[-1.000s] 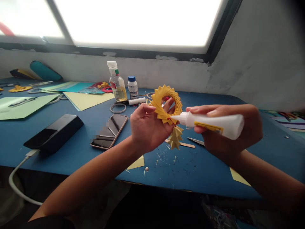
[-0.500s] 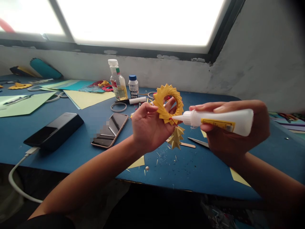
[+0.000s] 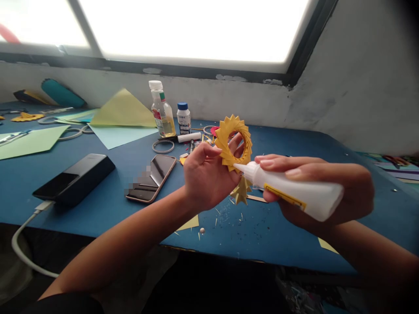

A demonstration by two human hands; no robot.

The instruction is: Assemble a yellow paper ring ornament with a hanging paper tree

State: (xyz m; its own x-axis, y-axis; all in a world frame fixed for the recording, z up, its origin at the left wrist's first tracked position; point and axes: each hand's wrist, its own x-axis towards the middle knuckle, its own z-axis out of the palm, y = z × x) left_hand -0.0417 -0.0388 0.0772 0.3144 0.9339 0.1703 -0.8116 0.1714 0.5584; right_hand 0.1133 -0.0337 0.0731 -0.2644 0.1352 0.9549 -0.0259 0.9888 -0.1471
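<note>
Far left, at nine o'clock on the blue table: lay a pale green paper sheet. Nearer, at eight o'clock: sat a black power bank with a white cable trailing off the front edge. Just right of it: lay a phone, face up. Behind, at eleven o'clock: stood a yellow sheet lifted at one corner, a clear bottle of yellowish liquid and a small blue-capped bottle, close together but apart.

At centre: left hand curled half shut, thumb and fingers pinching the lower rim of a yellow folded-paper ring, held upright above the table with its spiked edge toward twelve o'clock. Directly below, at six o'clock of the ring: a small yellow folded-paper tree shape; hanging from it or resting on the table, could not be told.

To the right, at three o'clock: right hand wrapped closed around a white glue bottle, nozzle aimed toward ten o'clock and touching the ring's lower rim, just beside the left fingertips.

Judged for doing this well: best squeezed gently, only a small bead laid into the fold; nozzle kept on the seam and clear of the pinching fingers; ring held steady and unbent; bottle lifted straight off to avoid a trailing thread.
</note>
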